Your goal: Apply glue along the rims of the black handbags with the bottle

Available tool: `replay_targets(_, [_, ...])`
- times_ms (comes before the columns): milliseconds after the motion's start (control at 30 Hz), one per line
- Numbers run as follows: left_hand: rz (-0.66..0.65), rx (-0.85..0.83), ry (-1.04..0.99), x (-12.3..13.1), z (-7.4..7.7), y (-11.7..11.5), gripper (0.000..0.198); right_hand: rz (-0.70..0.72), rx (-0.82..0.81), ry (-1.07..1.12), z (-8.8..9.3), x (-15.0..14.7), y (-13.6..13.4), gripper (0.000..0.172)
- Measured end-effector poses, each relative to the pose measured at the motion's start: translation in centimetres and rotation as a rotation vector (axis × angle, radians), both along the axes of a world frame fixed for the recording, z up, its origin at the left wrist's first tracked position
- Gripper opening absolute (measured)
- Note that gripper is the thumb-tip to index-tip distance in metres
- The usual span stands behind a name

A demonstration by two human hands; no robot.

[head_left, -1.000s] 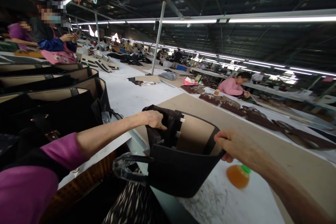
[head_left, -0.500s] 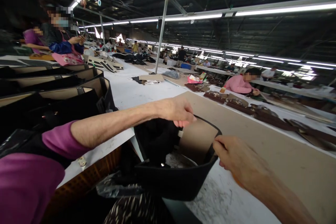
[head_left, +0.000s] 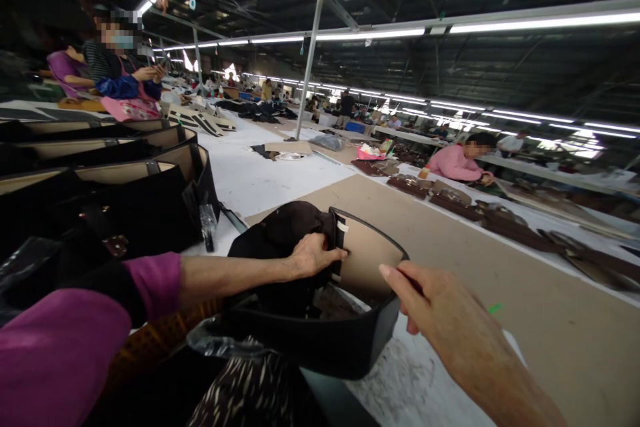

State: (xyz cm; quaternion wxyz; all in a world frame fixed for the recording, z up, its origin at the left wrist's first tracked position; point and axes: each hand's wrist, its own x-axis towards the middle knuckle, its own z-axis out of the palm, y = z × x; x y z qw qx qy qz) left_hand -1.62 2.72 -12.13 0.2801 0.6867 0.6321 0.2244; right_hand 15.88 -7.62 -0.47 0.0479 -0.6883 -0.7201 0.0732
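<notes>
A black handbag [head_left: 320, 340] with a beige inner side [head_left: 370, 250] stands open in front of me at the table's edge. Dark cloth, which looks like lining [head_left: 280, 233], bunches in its left part. My left hand [head_left: 315, 255] is inside the opening, closed on the edge of this cloth, with its thumb pointing right toward the beige wall. Small whitish tabs show beside that thumb. At the bag's right corner, my right hand [head_left: 425, 293] pinches the black rim between thumb and fingers. Its fingertips are partly hidden behind the rim.
Several similar black bags [head_left: 135, 213] stand in a row at the left. A brown board [head_left: 500, 293] covers much of the white table [head_left: 250, 177]. Dark brown pieces [head_left: 450, 203] lie along the far side, near a co-worker in pink [head_left: 453, 163]. An orange crate [head_left: 165, 333] sits below.
My left hand has moved down and left from the far rim onto the dark cloth inside. The cloth now bulges higher. My right hand stays at the right corner, shifted slightly left with the bag.
</notes>
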Motion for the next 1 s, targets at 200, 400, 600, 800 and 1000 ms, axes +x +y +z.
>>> replay_targets(200, [-0.129, 0.096, 0.390, 0.2, 1.1, 2.2, 0.072, -0.006, 0.001, 0.198, -0.8, 0.4, -0.3, 0.048])
replay_targets(400, [-0.176, 0.150, 0.617, 0.8, 1.7, 2.5, 0.083, -0.024, 0.022, 0.288, -1.3, 0.8, -0.9, 0.052])
replay_targets(600, [-0.046, -0.046, 0.350, 0.3, 0.4, 2.2, 0.075, -0.031, 0.057, 0.374, -1.8, 1.4, -0.6, 0.052])
replay_targets(800, [-0.040, 0.053, -0.314, 0.9, -2.5, 2.0, 0.030, 0.020, 0.028, 0.451, -3.1, 1.3, -0.8, 0.052])
replay_targets(1000, [-0.149, -0.067, -0.532, 0.8, -1.0, 2.8, 0.034, -0.005, 0.088, 0.564, -2.9, 2.5, -1.4, 0.055])
